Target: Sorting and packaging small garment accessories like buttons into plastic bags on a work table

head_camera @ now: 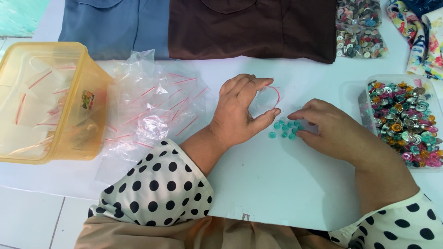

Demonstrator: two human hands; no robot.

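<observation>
**Teal beads and a small bag at the centre of a crowded white table**

The white table [277, 184] fills most of the frame, smooth and matte. Along the top edge lie two folded cloths, a blue one [115, 25] at upper left and a brown one [254, 27] beside it, both soft and flat. At far left stands a yellow plastic tub [46, 101], see-through, with clear bags inside. Next to it spreads a crinkled heap of small clear bags [152, 110] with red seal strips, reaching close to the left wrist. At the right edge sits a clear tray [404, 122] heaped with shiny metal and coloured buttons; above it, a clear packet of buttons [360, 30] and a flowered cloth [422, 32] in the upper right corner.

The left hand [240, 113], in the middle of the frame, pinches a small clear bag [267, 99] between thumb and fingers, holding its mouth open. The right hand [337, 131] rests just right of centre, fingers curled down onto a cluster of small round teal beads [285, 129], which lie on the table between the two hands, just below the bag.
</observation>
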